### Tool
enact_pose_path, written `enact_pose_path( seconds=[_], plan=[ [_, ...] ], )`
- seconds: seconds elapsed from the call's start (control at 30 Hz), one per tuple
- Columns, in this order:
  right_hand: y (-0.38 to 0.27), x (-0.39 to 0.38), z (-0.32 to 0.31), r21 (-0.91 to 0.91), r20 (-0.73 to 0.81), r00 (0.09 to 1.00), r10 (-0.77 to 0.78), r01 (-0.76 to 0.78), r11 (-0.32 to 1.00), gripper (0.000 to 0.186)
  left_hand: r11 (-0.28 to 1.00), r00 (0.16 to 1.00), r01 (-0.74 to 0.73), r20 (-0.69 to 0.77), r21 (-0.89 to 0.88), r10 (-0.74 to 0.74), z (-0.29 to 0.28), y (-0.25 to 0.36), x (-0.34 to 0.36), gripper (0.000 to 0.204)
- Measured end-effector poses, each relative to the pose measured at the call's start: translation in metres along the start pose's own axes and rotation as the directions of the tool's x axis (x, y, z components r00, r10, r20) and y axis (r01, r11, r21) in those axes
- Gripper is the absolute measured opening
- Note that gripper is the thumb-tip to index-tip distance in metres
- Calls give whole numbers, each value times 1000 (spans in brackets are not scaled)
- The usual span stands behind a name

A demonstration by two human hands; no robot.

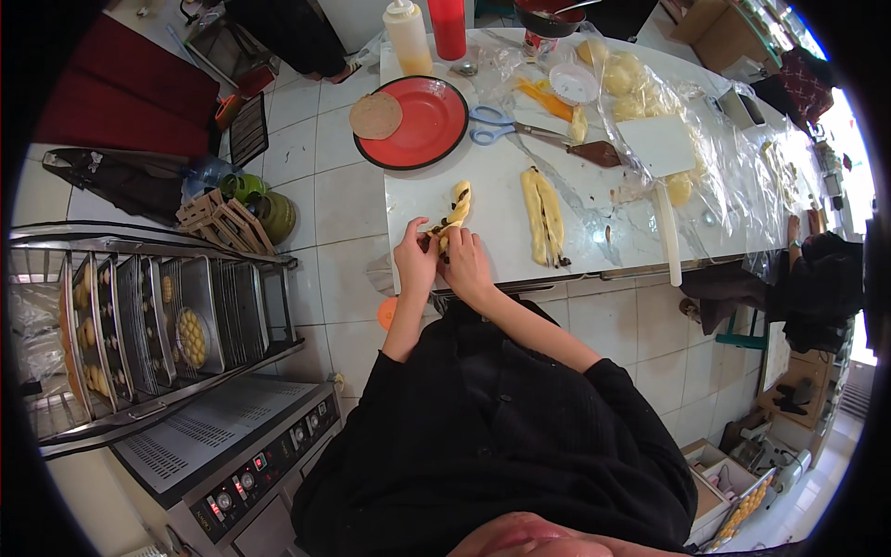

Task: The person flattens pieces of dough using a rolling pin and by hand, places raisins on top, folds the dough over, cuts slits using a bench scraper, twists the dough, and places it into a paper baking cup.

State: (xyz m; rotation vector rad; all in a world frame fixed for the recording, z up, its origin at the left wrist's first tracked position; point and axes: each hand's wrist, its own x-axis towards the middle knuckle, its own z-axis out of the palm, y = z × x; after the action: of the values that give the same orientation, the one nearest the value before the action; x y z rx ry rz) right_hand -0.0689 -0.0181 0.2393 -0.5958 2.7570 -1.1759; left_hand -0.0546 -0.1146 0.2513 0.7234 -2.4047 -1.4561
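At the table's near edge, my left hand (415, 258) and my right hand (467, 266) are close together, fingers bent around the near end of a twisted dough strip (460, 199). The strip is pale yellow, with dark filling showing between its turns. Its far end rests on the white marble-patterned table (497, 186); my fingers partly hide the near end. To the right lies a second dough strip (542, 215), flat and slit lengthwise, with dark filling in the cuts. Neither hand touches that one.
Beyond my hands are a black-rimmed red plate (436, 121) with a brown disc (376, 115) over its edge, blue-handled scissors (520, 126), and a squeeze bottle (407, 39). Plastic-covered dough balls (626, 74) and a white scraper (657, 146) lie right. A tray rack (190, 316) stands left.
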Motion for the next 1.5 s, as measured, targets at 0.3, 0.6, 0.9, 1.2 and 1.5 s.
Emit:
enact_pose_path(
  seconds=[0.3, 0.6, 0.9, 1.2, 1.5],
  plan=[
    [27, 6, -5, 370, -99, 993, 62, -22, 929, 13, 962, 969, -208, -98, 179, 228, -5, -28, 4, 9],
    [11, 6, -18, 555, -90, 985, 148, -74, 828, 17, 888, 946, 268, 276, -375, -169, 21, -39, -7, 17],
    [35, 1, -15, 148, -154, 974, -168, 191, 970, 18, 987, 994, -83, 77, 139, 73, 9, -11, -10, 13],
    [36, -4, -18, 223, -27, 998, 60, -52, 973, 35, 973, 977, -203, 90, 112, 193, 19, -21, -10, 10],
    [47, 10, -20, 138, -148, 981, -129, 149, 979, 15, 961, 963, -197, 219, 191, 154, 4, -1, -7, 9]
  ],
)
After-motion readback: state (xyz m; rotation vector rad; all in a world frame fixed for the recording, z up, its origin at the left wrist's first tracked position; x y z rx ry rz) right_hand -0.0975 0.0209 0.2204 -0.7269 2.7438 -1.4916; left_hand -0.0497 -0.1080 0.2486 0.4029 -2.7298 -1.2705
